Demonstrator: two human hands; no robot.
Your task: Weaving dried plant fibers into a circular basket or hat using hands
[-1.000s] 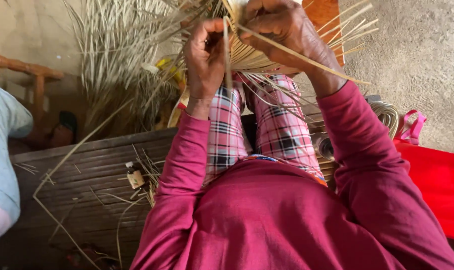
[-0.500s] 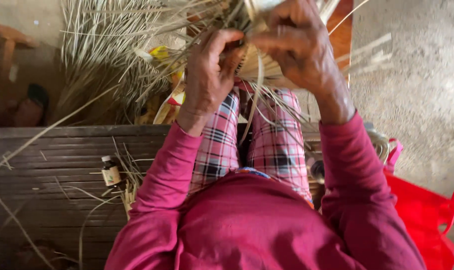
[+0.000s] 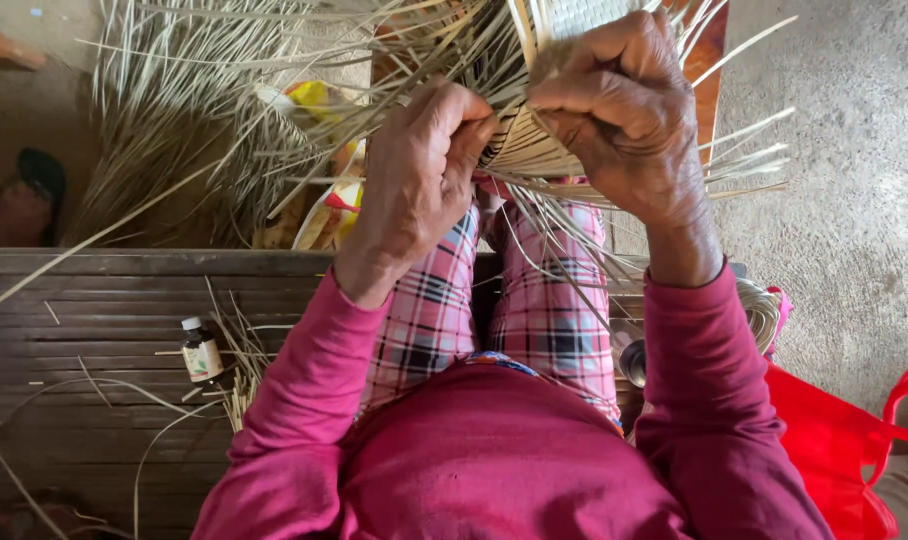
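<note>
A half-woven piece of pale flat straw strips [image 3: 534, 140] rests above my knees, with loose strips fanning out on all sides. My left hand [image 3: 414, 180] pinches strips at its left edge, thumb and fingers closed on them. My right hand [image 3: 624, 110] clamps over the woven part from the right. I sit in a magenta long-sleeved top and pink plaid trousers [image 3: 494, 310] on a dark wooden slatted bench [image 3: 104, 380].
A small brown bottle with a white cap [image 3: 201, 352] stands on the bench among stray strips. A bundle of loose straw [image 3: 164, 130] lies on the floor ahead left. A red bag [image 3: 834, 440] sits at my right, beside a coil of strip [image 3: 759, 310]. Concrete floor at right.
The view has shifted left to right and tilted down; the person in light blue at the left is out of view. Both hands stay on the weave, now closer together.
</note>
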